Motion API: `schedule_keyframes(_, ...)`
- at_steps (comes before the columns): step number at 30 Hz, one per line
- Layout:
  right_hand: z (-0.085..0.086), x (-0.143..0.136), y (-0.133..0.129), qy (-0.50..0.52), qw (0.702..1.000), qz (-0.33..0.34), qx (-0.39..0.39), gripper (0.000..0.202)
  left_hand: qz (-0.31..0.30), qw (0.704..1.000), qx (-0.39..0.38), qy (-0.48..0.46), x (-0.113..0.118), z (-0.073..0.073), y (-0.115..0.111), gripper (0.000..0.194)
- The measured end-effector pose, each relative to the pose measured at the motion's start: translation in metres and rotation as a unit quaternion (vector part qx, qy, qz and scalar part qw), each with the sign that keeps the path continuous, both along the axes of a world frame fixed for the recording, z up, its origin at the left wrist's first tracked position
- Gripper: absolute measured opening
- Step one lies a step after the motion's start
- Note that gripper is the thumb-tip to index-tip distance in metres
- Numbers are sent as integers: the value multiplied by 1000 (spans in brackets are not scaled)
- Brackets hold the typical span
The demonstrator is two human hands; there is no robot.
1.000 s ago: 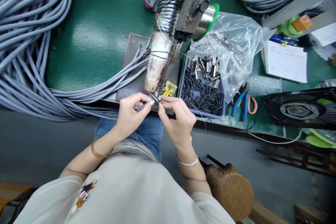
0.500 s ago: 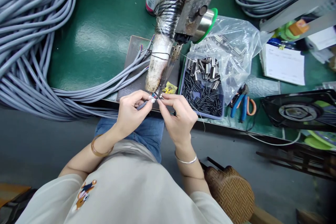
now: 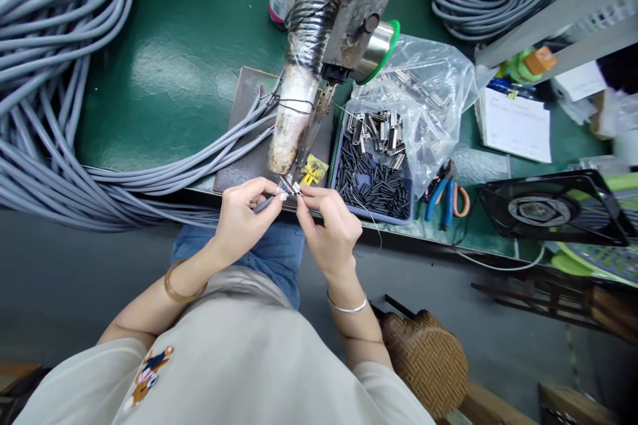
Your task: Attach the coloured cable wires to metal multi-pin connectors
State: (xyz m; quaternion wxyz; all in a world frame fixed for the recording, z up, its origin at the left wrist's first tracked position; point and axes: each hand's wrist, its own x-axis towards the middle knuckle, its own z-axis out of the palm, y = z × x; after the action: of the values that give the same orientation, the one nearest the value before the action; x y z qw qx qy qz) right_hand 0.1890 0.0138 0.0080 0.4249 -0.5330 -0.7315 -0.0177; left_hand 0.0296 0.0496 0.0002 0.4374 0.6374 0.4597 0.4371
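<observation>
My left hand (image 3: 249, 214) pinches the end of a grey cable (image 3: 262, 204), whose thin coloured wires fan out at the fingertips. Between both hands sits a small metal multi-pin connector (image 3: 289, 184), with the wires against its left side. The thumb and fingers of my right hand (image 3: 329, 222) close on the connector's right end. Just above the connector are the soldering iron's tip (image 3: 314, 139) and the scorched mouth of a fume hose (image 3: 286, 146). A yellow piece (image 3: 313, 171) lies on the dark board right behind my fingers.
A blue tray (image 3: 409, 196) holds black sleeves and metal connectors, beside a clear plastic bag (image 3: 428, 93). Pliers (image 3: 448, 202) and a black fan (image 3: 553, 209) are on the right. Grey cables (image 3: 44, 113) heap at left. A solder spool (image 3: 379, 50) hangs above.
The view has shifted slightly, so the bench appears further left. My hands have drawn a little away from the iron's tip, and more of the connector shows between them.
</observation>
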Motion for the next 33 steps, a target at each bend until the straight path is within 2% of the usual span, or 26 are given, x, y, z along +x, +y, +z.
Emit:
schedule_keyframes(5,2,-2,-6,22,999,-2,-27,14,-2,1000,-8,11,0,-3,-5,8)
schedule_keyframes(8,5,-1,-11,119,988,4,-101,11,-14,1000,-23,2,-1,-4,-8,8)
schedule_keyframes(10,10,3,-17,237,955,6,-176,8,-23,999,-35,-2,-2,-3,-10,8)
schedule_keyframes(12,17,10,-26,344,910,14,-231,8,-47,997,-56,-7,-4,-2,-14,9)
schedule_keyframes(14,25,17,-37,397,885,34,-242,10,-99,991,-91,-12,-8,-3,-19,12)
schedule_keyframes(19,45,23,-56,461,873,46,-153,12,-291,943,-163,13,-26,-12,-35,16)
schedule_keyframes(21,47,22,-58,488,861,44,-138,17,-357,920,-154,36,-35,-15,-40,17)
schedule_keyframes(23,47,21,-57,489,858,44,-152,23,-389,912,-120,58,-45,-15,-41,16)
schedule_keyframes(25,44,22,-57,465,864,46,-189,16,-351,931,-78,63,-54,-11,-38,15)
schedule_keyframes(26,43,22,-56,449,866,48,-214,11,-299,951,-53,65,-59,-8,-33,15)
schedule_keyframes(28,43,23,-56,411,871,57,-263,9,-145,985,20,96,-68,-2,-18,17)
schedule_keyframes(29,44,22,-55,395,872,62,-284,12,-50,986,79,138,-72,0,-9,19)
schedule_keyframes(30,46,21,-55,381,871,64,-303,14,37,970,133,200,-75,2,2,18)
schedule_keyframes(31,48,20,-55,369,871,62,-318,15,93,945,173,261,-78,3,13,17)
schedule_keyframes(33,53,15,-56,347,876,48,-332,16,108,909,202,349,-82,2,34,14)
